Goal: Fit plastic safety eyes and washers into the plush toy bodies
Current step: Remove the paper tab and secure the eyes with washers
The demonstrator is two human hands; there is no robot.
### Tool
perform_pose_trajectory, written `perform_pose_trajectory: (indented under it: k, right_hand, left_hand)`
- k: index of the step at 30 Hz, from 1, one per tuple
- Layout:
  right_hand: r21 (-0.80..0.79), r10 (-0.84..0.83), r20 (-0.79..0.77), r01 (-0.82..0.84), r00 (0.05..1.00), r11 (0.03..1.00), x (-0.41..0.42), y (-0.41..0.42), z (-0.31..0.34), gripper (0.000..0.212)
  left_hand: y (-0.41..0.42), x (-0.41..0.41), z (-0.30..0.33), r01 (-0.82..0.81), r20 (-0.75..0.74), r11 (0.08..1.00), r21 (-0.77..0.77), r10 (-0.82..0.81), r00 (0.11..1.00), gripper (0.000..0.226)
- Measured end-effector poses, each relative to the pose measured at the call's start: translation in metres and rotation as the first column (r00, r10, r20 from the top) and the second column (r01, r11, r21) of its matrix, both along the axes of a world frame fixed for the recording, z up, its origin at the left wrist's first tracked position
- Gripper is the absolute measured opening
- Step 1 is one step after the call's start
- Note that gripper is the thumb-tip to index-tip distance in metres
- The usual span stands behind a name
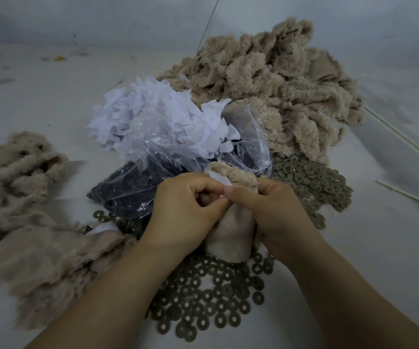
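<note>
**Both hands closed on one plush body, above the washers**

We hold a plush body (228,235) in front of us, and we take it as our landmark. Its long axis runs away from us: the smooth, inside-out end points back toward us and the fuzzy bunched end points away, toward the bag. It sits raised a little over the table (379,248), just above a spread of washers (208,298) that lies nearer us than the body and also fans out to its right.

Our left hand (185,210) grips the body's left side, fingers curled in, with thumb and forefinger pinched at the upper middle of the fabric. Our right hand (276,215) wraps the right side, its fingers curled round the fabric and its thumb (231,192) pressing across to meet the left fingertips. A bit of white backing (218,178) shows at the far end of the body, just above the left knuckles. We cannot tell whether an eye or washer is pinched between the fingers.

Just beyond the body lies a clear bag (153,177) of dark eyes, with white paper scraps (158,117) heaped on its far part. Beyond and right of the body rises a big heap of plush pieces (279,79). Well left of the body lies another pile (27,217) of plush bodies. To the far right lie thin pale sticks (405,195).
</note>
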State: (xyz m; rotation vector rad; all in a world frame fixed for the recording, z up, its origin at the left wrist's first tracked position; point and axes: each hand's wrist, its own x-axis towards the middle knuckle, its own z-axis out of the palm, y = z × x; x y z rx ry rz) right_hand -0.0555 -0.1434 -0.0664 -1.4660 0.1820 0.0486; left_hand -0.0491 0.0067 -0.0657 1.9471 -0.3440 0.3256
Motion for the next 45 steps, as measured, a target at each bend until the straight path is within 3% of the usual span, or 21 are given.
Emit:
perform_pose_trajectory:
  k: [3, 7, 13, 16, 18, 24, 28, 33, 38, 40, 45]
  right_hand:
    - [0.031, -0.019, -0.03, 0.02, 0.999, 0.999, 0.001, -0.002, 0.0, 0.022]
    - [0.04, -0.06, -0.006, 0.06, 0.998, 0.997, 0.0, 0.001, 0.001, 0.041]
    - [0.022, -0.11, 0.061, 0.109, 0.992, 0.994, 0.0, 0.003, -0.002, 0.042]
    - [0.001, -0.12, 0.097, 0.121, 0.988, 0.993, 0.0, 0.003, -0.004, 0.04]
    - [-0.03, -0.128, 0.117, 0.132, 0.985, 0.991, 0.001, 0.003, -0.005, 0.027]
    - [-0.123, -0.129, 0.169, 0.15, 0.977, 0.981, 0.0, 0.007, -0.005, 0.008]
    - [-0.123, -0.13, 0.202, 0.157, 0.971, 0.98, -0.002, 0.013, -0.006, 0.029]
    - [-0.081, -0.158, 0.178, 0.174, 0.971, 0.981, -0.001, 0.014, -0.01, 0.02]
    - [0.011, -0.128, 0.133, 0.128, 0.983, 0.992, 0.002, 0.011, -0.011, 0.015]
    - [-0.042, -0.13, 0.139, 0.137, 0.982, 0.99, 0.003, 0.008, -0.011, 0.007]
    - [-0.239, -0.086, 0.157, 0.122, 0.984, 0.963, 0.004, 0.004, -0.008, 0.027]
  left_hand:
    - [0.003, 0.002, 0.0, 0.044, -0.103, 0.993, -0.113, -0.056, 0.993, 0.02]
    - [0.007, 0.005, 0.0, 0.039, -0.273, 0.927, -0.373, -0.15, 0.95, 0.015]
    - [0.003, 0.003, -0.002, -0.021, -0.345, 0.895, -0.445, -0.15, 0.926, 0.01]
    - [-0.001, 0.001, -0.002, -0.06, -0.364, 0.899, -0.433, -0.114, 0.924, 0.019]
    - [-0.003, -0.001, -0.001, -0.07, -0.368, 0.898, -0.435, -0.106, 0.924, 0.023]
    - [-0.007, -0.004, -0.003, -0.116, -0.305, 0.932, -0.344, 0.006, 0.952, 0.018]
    - [-0.008, -0.001, -0.007, -0.177, -0.264, 0.955, -0.238, 0.111, 0.958, 0.021]
    - [-0.013, -0.001, -0.01, -0.227, -0.283, 0.948, -0.223, 0.16, 0.946, 0.018]
    - [-0.013, -0.002, -0.009, -0.144, -0.38, 0.953, -0.268, 0.032, 0.924, 0.021]
    - [-0.014, -0.004, -0.008, -0.129, -0.395, 0.95, -0.286, 0.006, 0.919, 0.017]
    - [-0.013, -0.005, -0.009, -0.081, -0.254, 0.987, -0.139, 0.043, 0.966, 0.021]
